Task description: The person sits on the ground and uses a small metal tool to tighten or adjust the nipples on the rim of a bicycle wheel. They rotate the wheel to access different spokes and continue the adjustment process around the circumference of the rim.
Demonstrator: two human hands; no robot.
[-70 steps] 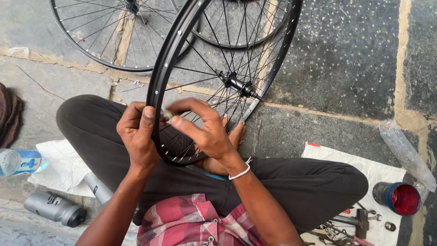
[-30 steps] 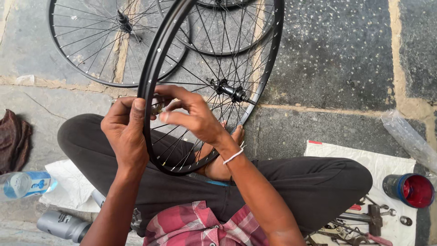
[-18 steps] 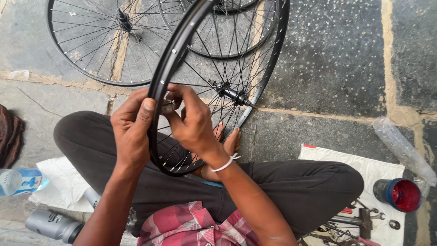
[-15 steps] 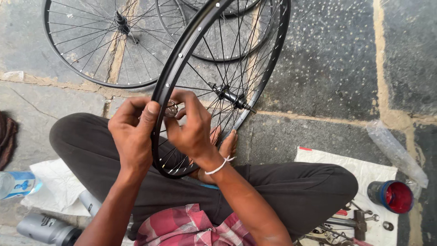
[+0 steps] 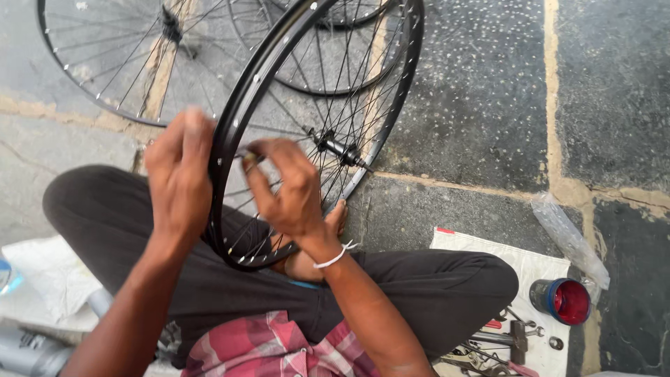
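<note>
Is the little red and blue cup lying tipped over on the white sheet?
No, the cup stands upright at the white sheet's edge, its open red inside facing up.

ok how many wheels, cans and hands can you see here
wheels: 3 (black-rimmed wheel held upright, spoked wheel flat on the floor, another wheel behind)
red and blue can: 1
hands: 2 (left hand, right hand)
total: 6

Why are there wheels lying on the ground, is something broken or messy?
Nothing looks broken. Two bare wheels lie flat on the stone floor. The left hand and right hand work at the rim of a black wheel standing upright. Tools sit jumbled on a white cloth.
</note>
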